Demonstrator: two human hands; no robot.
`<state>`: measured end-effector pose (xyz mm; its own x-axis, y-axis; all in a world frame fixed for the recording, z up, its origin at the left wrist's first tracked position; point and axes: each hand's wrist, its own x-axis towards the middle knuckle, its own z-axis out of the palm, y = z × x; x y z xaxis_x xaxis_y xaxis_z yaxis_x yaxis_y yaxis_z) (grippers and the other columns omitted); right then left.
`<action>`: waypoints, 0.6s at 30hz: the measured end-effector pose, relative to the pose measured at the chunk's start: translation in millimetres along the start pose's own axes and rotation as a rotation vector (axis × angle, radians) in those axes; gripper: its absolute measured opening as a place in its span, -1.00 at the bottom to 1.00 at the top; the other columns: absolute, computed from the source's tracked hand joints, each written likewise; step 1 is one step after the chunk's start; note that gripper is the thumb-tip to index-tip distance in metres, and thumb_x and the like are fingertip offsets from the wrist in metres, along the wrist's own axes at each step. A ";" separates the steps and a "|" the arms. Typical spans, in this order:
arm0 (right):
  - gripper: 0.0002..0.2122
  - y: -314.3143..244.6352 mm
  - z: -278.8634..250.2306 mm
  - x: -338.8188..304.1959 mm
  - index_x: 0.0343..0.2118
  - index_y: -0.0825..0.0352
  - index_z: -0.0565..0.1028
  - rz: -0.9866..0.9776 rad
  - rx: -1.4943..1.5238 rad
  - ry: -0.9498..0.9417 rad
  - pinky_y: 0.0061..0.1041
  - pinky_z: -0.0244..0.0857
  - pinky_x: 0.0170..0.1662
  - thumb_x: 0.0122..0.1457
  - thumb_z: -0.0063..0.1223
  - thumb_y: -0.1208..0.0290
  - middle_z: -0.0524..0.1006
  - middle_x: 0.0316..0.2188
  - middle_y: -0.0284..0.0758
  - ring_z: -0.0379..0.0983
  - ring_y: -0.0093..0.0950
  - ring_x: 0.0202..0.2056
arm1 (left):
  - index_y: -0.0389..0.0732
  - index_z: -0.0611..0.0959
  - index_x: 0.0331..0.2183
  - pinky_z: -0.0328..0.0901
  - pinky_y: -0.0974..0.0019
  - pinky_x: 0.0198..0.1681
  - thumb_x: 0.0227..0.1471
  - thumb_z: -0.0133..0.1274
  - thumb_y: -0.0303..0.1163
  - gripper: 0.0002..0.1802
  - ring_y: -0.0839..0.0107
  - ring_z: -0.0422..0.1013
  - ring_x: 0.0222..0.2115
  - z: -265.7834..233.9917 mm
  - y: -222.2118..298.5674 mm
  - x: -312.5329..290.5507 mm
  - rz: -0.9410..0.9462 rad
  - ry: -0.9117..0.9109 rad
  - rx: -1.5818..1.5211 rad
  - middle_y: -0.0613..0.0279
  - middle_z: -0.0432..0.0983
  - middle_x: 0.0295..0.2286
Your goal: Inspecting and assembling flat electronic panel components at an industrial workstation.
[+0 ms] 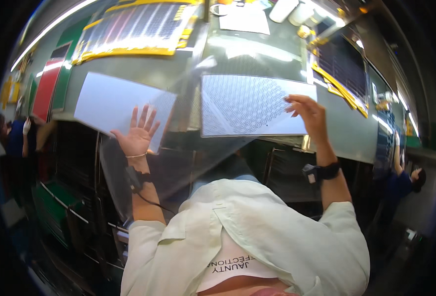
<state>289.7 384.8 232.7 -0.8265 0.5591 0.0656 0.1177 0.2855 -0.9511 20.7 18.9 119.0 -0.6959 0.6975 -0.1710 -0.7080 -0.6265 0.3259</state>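
My left hand is spread flat, palm showing, at the lower right part of a plain white panel. A sheet of clear plastic film runs slantwise beside this hand and hangs past the table's near edge. Whether the palm touches the film or the panel I cannot tell. On the right lies a second white panel with a fine dark pattern of short marks. My right hand hovers by its right end, fingers loosely bent and apart, with nothing visible in them.
Yellow-edged dark panels stand in a stack at the back left and in another at the back right. White paper and white cylinders lie at the far side. A red board is far left. Other people are at both sides.
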 end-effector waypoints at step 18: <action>-0.89 201.3 -104.0 -141.6 -0.43 0.42 0.41 0.700 0.415 0.534 -0.64 0.36 -0.50 0.13 -0.07 0.47 0.50 -0.55 -0.24 0.45 -0.56 -0.58 | -0.15 0.34 -0.04 0.36 0.26 -0.31 0.09 -0.08 -0.16 -0.56 0.16 0.44 -0.27 -2.4 -114.3 16.5 -0.417 0.344 1.061 0.05 0.43 -0.19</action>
<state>487.7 444.1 63.3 -0.2728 0.8064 -0.5246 0.1997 -0.4860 -0.8508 89.9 101.3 76.8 -0.5456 0.5479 -0.6341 -0.5471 0.3403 0.7648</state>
